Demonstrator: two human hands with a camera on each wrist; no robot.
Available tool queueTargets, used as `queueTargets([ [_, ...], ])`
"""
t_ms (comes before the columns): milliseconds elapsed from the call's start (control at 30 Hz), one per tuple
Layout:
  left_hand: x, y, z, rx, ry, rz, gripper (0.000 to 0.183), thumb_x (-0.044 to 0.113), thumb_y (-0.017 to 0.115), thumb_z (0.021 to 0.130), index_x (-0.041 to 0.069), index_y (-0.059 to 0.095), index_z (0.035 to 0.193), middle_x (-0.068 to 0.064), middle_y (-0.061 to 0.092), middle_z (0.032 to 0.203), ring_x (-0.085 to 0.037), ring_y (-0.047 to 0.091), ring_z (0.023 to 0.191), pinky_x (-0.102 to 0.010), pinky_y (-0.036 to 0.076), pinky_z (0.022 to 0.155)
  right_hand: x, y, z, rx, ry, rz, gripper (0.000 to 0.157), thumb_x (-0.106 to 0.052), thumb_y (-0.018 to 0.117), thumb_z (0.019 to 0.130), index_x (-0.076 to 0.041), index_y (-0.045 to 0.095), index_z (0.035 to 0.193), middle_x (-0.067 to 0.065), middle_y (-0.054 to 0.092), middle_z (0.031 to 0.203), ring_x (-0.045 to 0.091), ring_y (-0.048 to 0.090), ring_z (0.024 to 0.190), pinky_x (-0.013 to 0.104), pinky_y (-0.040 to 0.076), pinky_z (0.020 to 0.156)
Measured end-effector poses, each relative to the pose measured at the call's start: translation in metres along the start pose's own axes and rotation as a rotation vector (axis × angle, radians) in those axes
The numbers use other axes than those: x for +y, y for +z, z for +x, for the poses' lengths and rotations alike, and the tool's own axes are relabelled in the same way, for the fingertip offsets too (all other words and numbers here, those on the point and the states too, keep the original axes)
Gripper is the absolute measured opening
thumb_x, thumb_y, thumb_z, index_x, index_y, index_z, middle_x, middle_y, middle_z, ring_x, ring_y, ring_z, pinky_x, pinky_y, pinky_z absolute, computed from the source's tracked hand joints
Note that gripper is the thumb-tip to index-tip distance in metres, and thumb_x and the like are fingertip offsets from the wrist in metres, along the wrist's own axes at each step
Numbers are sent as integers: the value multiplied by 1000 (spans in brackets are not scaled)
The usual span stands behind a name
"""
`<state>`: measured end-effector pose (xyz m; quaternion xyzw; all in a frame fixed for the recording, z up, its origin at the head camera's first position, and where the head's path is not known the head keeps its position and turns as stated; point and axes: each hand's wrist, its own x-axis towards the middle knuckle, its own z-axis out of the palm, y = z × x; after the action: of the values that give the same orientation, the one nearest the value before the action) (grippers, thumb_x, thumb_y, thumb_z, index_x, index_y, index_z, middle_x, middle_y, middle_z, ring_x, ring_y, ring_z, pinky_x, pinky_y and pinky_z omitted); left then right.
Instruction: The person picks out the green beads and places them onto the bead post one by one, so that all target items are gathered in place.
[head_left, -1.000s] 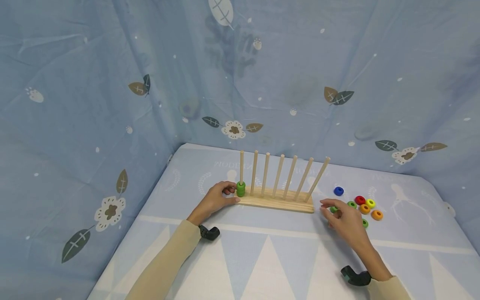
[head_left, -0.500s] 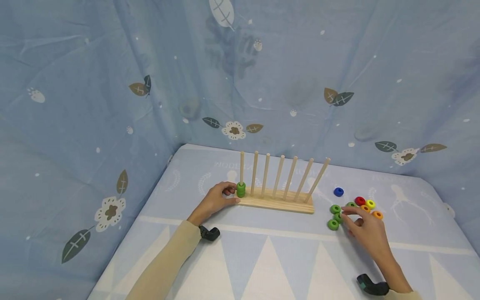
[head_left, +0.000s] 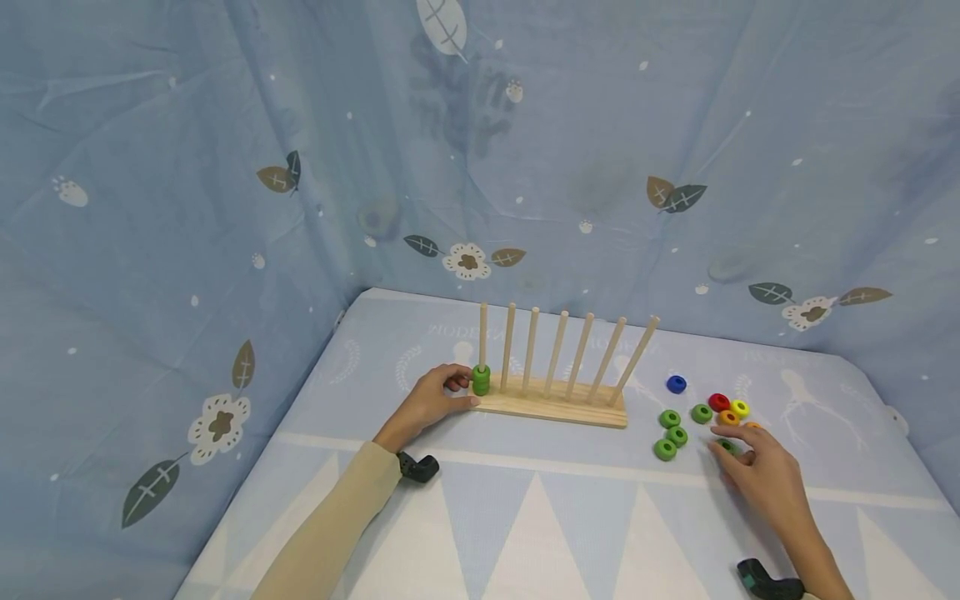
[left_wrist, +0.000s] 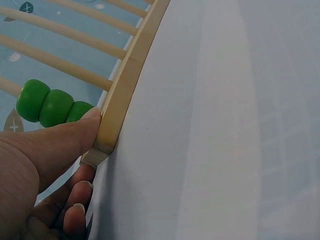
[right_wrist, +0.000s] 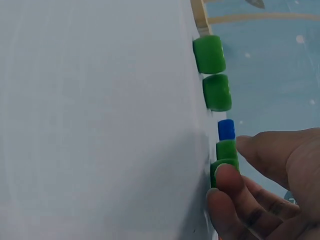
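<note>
My left hand grips the left end of a wooden peg rack, thumb on the base's front edge and fingers curled at its end. Three green beads sit stacked on the leftmost peg, right above the thumb in the left wrist view. My right hand is at the right, low over the table, with thumb and forefinger apart around a green bead. In the right wrist view its fingers partly cover that bead. The rack's other pegs are bare.
Several loose green beads lie between the rack and my right hand. Behind them are a blue bead, a red bead, a yellow bead and orange beads. A patterned blue curtain hangs behind the table.
My right hand has moved right from beside the rack's right end, past several green beads, to the green bead farther right. My left hand and the rack stay where they were.
</note>
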<state>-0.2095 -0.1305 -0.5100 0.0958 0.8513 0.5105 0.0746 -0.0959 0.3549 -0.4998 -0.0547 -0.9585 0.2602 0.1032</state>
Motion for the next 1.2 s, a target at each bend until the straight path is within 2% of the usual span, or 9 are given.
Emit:
queueTargets([
  [233,1,-1,-1,-2,1,-2,45,18,84,85,10,65,125,-3,62,109,-20,56,101,-41,45,92,7,-2,1,-39,63,-13,39,-18,74,92,0,65,126,27,52,116,16,54,53,27,39,46],
  [567,0,0,-1,-5,3,-4,46,18,84,85,10,66,126,-5,63,110,-21,56,101,-40,45,92,11,-5,3,-97,157,-30,50,-21,76,90,1,60,132,27,59,120,18,53,56,30,38,49],
  [700,0,0,-1,-4,-2,-5,45,18,83,85,10,65,126,-4,63,110,-21,56,101,-41,45,92,12,-6,3,-94,178,-39,50,-22,77,90,2,61,130,19,65,99,17,52,54,31,36,51],
  [833,0,0,-1,-1,-5,-10,46,18,84,85,11,65,126,-3,62,110,-20,56,101,-41,45,93,11,-7,3,-95,197,-40,50,-24,76,91,4,61,129,4,63,69,18,52,51,31,35,51],
  [933,0,0,0,1,4,-10,47,19,84,84,10,65,126,-3,63,109,-21,56,101,-41,45,92,10,-7,3,-88,209,-29,51,-25,75,91,4,60,130,2,62,62,19,51,51,31,34,50],
  [1067,-2,1,0,7,15,-13,46,18,84,84,10,66,126,-3,64,108,-20,55,100,-40,45,91,9,-7,4,-57,203,-17,50,-25,75,92,3,59,130,11,69,80,18,53,51,31,34,49],
  [1200,-2,1,0,11,18,-17,46,19,84,84,9,66,126,-3,63,108,-20,55,99,-40,45,91,7,-7,3,-29,177,-20,50,-25,76,91,1,60,130,21,68,100,17,55,51,31,35,48],
])
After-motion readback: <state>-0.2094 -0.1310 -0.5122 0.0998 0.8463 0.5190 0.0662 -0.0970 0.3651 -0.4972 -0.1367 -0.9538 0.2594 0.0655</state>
